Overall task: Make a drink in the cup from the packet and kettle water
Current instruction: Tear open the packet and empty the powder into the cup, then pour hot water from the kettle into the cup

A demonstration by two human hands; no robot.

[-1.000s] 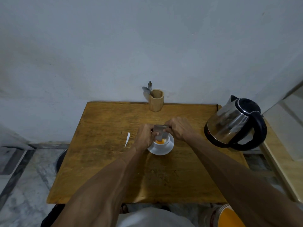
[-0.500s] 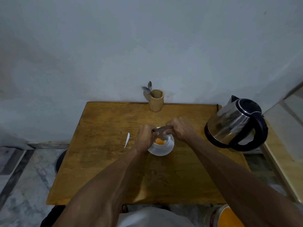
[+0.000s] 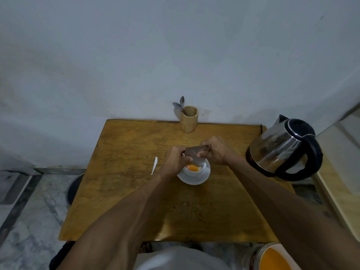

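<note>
A white cup (image 3: pixel 195 171) stands on a white saucer (image 3: pixel 202 177) in the middle of the wooden table (image 3: pixel 124 191). Orange powder (image 3: pixel 192 168) lies in the cup. Just above the cup I hold a small greyish-brown packet (image 3: pixel 195 154), tipped down toward it. My left hand (image 3: pixel 175 159) grips the packet's left end and my right hand (image 3: pixel 217 152) grips its right end. The steel kettle (image 3: pixel 282 149) with a black handle and lid stands at the table's right edge.
A torn white strip (image 3: pixel 154 165) lies left of the cup. A wooden holder (image 3: pixel 189 119) with spoons (image 3: pixel 180 105) stands at the table's far edge by the wall. An orange-filled bucket (image 3: pixel 272 257) sits on the floor at lower right. A dark round object (image 3: pixel 75 189) sits under the table's left side.
Both hands have shifted the packet slightly over the cup: it stood more upright a second ago and now lies flatter and stretched between my hands. Cup, saucer and kettle have not moved.
</note>
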